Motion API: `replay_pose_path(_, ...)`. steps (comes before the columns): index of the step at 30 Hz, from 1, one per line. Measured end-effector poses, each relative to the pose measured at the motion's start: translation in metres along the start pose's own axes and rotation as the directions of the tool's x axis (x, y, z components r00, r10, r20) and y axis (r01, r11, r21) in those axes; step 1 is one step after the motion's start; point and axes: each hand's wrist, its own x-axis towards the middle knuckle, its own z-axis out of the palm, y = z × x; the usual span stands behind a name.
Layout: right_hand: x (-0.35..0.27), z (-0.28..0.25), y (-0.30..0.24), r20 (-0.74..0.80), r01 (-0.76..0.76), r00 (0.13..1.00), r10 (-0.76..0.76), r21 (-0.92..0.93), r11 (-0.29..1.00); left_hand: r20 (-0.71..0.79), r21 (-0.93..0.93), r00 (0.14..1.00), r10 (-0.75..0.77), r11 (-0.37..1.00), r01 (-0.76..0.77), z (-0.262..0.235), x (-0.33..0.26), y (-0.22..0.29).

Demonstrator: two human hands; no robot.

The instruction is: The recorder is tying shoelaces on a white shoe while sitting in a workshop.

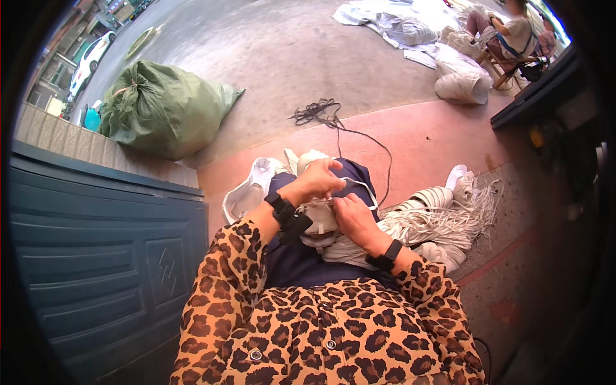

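A beige shoe [320, 216] rests on my lap, its front partly covered by my fingers. My left hand [317, 181] is raised over it, fingers bent together at the start of a white shoelace [361, 187] that loops off to the right. Lower and to the right, my right hand [357, 220] pinches the shoe's edge near its lace opening; its fingertips are partly hidden. By my right leg lies a heap of beige shoes [431, 201] with a thick bundle of loose laces [449, 221]. Another white shoe [249, 190] sits beside my left leg.
A stuffed green sack [165, 110] stands ahead left, beyond a blue panelled door [106, 250]. Black cord [319, 113] lies tangled on the floor ahead. At far right, a seated person [513, 35] is beside white sacks [461, 74] and white cloth.
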Motion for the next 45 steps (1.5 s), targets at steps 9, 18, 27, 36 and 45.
replay_pose_path(9,0.03,-0.023,-0.007,0.334,0.222,0.932,-0.141,-0.219,0.95,-0.059,-0.239,0.997,0.046,0.969,-0.059,-0.022,-0.012,0.02)
replay_pose_path(18,0.043,-0.053,-0.028,-0.417,0.126,0.896,0.149,0.562,0.817,-0.042,-0.172,0.998,0.042,0.984,-0.048,-0.01,-0.001,0.02)
replay_pose_path(27,0.086,-0.294,-0.062,-0.846,0.624,0.507,0.165,0.492,0.607,-0.071,0.616,0.934,0.35,0.752,-0.235,0.001,0.003,-0.019)
replay_pose_path(36,0.06,-0.113,-0.026,0.215,-0.376,0.926,0.309,0.596,0.71,0.01,0.725,0.879,0.477,0.602,-0.334,-0.042,-0.059,-0.066)
replay_pose_path(45,0.01,-0.005,-0.049,0.099,-0.023,0.995,0.007,0.162,0.986,-0.126,0.695,0.928,0.351,0.699,-0.171,-0.048,-0.074,-0.038)
